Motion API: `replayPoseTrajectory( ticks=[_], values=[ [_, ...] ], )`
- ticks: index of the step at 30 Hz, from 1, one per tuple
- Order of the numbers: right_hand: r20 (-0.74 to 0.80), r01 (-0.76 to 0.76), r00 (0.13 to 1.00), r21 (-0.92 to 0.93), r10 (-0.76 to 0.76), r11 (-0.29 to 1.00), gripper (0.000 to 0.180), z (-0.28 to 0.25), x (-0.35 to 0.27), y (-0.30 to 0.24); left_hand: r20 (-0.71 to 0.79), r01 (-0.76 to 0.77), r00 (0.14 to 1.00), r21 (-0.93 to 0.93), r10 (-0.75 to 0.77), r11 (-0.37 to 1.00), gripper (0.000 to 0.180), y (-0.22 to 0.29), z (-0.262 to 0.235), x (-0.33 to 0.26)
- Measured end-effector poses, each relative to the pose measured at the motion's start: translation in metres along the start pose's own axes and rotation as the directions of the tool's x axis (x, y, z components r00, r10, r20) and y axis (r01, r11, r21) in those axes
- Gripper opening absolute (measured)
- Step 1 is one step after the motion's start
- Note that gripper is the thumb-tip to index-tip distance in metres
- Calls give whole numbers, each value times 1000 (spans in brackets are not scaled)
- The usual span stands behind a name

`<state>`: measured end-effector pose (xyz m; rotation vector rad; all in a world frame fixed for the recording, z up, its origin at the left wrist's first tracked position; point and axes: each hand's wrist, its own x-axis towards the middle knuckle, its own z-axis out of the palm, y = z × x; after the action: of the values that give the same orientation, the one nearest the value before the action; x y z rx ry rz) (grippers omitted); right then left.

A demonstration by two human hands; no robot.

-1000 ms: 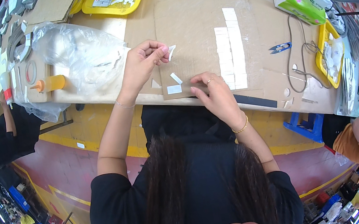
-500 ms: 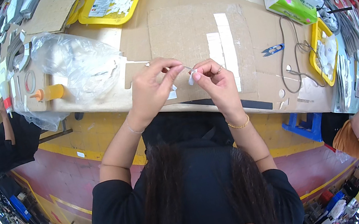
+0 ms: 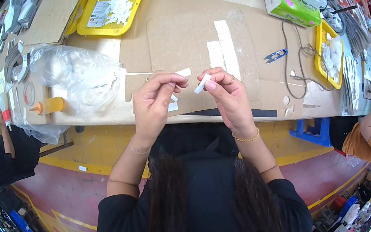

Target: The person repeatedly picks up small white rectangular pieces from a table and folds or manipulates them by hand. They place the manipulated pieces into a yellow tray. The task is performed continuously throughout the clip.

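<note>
My right hand point(image 3: 228, 96) is raised over the near edge of the cardboard-covered table point(image 3: 172, 39) and pinches a small white strip point(image 3: 202, 83) between thumb and fingertips. My left hand point(image 3: 155, 102) is lifted beside it, fingers curled, with another small white piece point(image 3: 183, 72) at its fingertips. One or two white pieces point(image 3: 173, 103) show just below my left hand. Longer white strips point(image 3: 222, 50) lie flat on the cardboard behind my hands.
A crumpled clear plastic bag point(image 3: 77, 78) and an orange-capped bottle point(image 3: 47, 106) lie at left. A yellow tray point(image 3: 112, 7) of white pieces sits behind. Blue snips point(image 3: 276, 55), a green tissue pack point(image 3: 294, 3) and another yellow tray point(image 3: 329, 60) stand at right. Other people work at both sides.
My hands have lifted from the cardboard, where they pressed on white pieces, and come together in front of me, each now pinching a small white piece.
</note>
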<state>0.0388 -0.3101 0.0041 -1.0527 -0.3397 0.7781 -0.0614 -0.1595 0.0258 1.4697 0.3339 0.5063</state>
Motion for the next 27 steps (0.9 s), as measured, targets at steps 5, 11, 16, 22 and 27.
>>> replayPoseTrajectory(
  ticks=[5, 11, 16, 22, 27],
  values=[
    [-49, 108, 993, -26, -109, 994, 5, -1, 4, 6, -27, 64, 997, -207, -71, 976, 42, -2, 23, -7],
    [-9, 219, 975, -119, -222, 968, 8, 1, -1, 4, 50, 186, 983, -302, -179, 935, 53, 10, 26, -2],
    [168, 44, 984, 83, -57, 996, 16, -9, -10, -19, 193, 204, 968, -220, -162, 954, 57, 30, 20, -2],
    [200, -36, 979, 33, 29, 999, 9, -11, -14, -32, 265, 71, 962, -8, -67, 997, 60, 42, 19, -6],
    [184, 61, 982, -159, -32, 985, 15, -7, -18, -41, 336, -97, 941, 163, 37, 982, 61, 45, 15, -9]
  ],
)
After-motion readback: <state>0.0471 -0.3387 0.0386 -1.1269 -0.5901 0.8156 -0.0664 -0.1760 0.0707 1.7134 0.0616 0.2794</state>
